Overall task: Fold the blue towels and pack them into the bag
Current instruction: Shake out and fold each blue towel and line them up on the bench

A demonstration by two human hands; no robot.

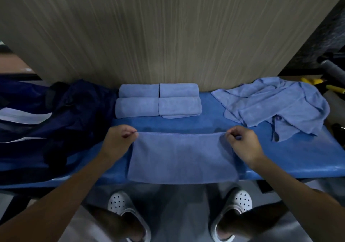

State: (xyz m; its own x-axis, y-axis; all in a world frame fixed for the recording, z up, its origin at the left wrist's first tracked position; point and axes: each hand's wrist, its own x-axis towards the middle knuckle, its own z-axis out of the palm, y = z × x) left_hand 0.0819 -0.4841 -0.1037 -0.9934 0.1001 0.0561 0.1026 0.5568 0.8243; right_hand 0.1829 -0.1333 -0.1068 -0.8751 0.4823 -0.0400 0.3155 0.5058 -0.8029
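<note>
In the head view, the left hand (119,139) and the right hand (240,141) each pinch a far corner of the towel (183,157) lying at the centre on the blue table (298,157). Folding seems in progress; next, bring the edges together evenly. Four folded towels (158,100) lie above it, the unfolded pile (270,103) at upper right. The dark bag (65,111), probably open, sits at left.

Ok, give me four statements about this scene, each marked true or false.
1. The left hand and right hand pinch the far corners of the flat light-blue cloth towel. True.
2. Six folded towels sit at the back. False: the folded light-blue towels number four, two by two.
3. The bag lies at the right. False: the dark navy fabric bag lies at the left.
4. A crumpled heap of unfolded light-blue towels lies at the right. True.
</note>
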